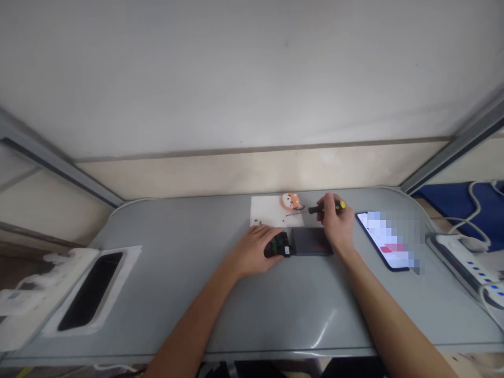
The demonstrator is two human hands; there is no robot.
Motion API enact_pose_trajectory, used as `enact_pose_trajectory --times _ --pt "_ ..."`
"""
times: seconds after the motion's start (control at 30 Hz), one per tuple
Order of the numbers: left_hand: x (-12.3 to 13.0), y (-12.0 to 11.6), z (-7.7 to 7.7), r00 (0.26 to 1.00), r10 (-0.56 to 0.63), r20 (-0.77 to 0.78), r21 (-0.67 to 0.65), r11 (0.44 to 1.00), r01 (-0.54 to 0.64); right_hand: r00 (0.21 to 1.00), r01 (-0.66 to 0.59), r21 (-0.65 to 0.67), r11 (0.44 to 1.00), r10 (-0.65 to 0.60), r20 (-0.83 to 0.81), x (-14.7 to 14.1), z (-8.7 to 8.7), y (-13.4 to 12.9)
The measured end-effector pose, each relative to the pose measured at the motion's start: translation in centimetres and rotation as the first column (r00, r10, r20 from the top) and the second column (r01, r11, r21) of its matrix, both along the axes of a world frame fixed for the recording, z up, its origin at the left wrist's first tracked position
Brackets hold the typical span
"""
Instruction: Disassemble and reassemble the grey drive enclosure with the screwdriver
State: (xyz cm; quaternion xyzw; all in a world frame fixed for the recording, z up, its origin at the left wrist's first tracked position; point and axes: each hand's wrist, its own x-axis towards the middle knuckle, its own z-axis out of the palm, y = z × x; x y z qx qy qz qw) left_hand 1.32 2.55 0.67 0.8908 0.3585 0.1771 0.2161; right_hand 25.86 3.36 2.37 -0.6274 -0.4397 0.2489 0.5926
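Note:
My left hand (pixel 255 249) is closed around the left end of a small black device (pixel 286 244) with an exposed green circuit board, lying on the grey table. A flat dark panel (pixel 312 241) extends from the device's right side; whether the two are joined I cannot tell. In my right hand (pixel 336 223) is a screwdriver (pixel 316 209) with a black and yellow handle, its thin shaft pointing left over a white sheet of paper (pixel 270 207). Several tiny dark pieces, perhaps screws, lie on the paper. An orange animal-face case (pixel 290 201) sits at the paper's right edge.
A phone (pixel 384 241) with a lit, partly blurred screen lies right of my right hand. Farther right is a white power strip (pixel 464 268) with cables. At the left, a dark phone (pixel 92 291) rests on white paper beside another power strip (pixel 51 294). A wall stands behind the table.

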Motion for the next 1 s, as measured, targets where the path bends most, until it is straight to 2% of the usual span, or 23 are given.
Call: enact_pose_trajectory --times 0.17,0.3,0.47,0.57,0.67,0.83,1.0 --pt "0.0 0.1 0.0 1.0 -0.019 0.013 0.014 1.0 0.019 0.991 0.033 0.055 0.998 -0.025 -0.128 0.0 0.8 -0.2" --pt "0.0 0.0 0.1 1.0 -0.016 0.024 0.025 1.0 0.016 0.954 0.058 0.029 0.998 -0.047 -0.295 -0.2 1.2 -0.1" --pt "0.0 0.0 -0.1 0.984 0.044 0.173 0.098 0.993 -0.062 0.88 0.012 0.002 1.0 -0.01 -0.476 -0.8 0.8 0.2" --pt "0.1 0.2 -0.5 0.952 0.07 0.299 0.176 0.976 -0.127 0.88 -0.059 -0.012 0.998 0.046 -0.473 -1.5 0.5 0.0" --pt "0.1 0.5 -1.0 0.933 0.048 0.356 0.258 0.955 -0.148 0.9 -0.097 -0.047 0.994 0.068 -0.431 -2.0 0.5 -0.3" --pt "0.3 0.8 -1.1 0.921 0.032 0.389 0.314 0.935 -0.165 0.905 -0.102 -0.07 0.992 0.064 -0.42 -2.1 0.4 -0.5" --pt "0.1 0.7 -0.5 0.942 0.013 0.337 0.387 0.91 -0.151 0.897 -0.082 -0.038 0.996 0.057 -0.438 -2.0 0.2 -0.3"
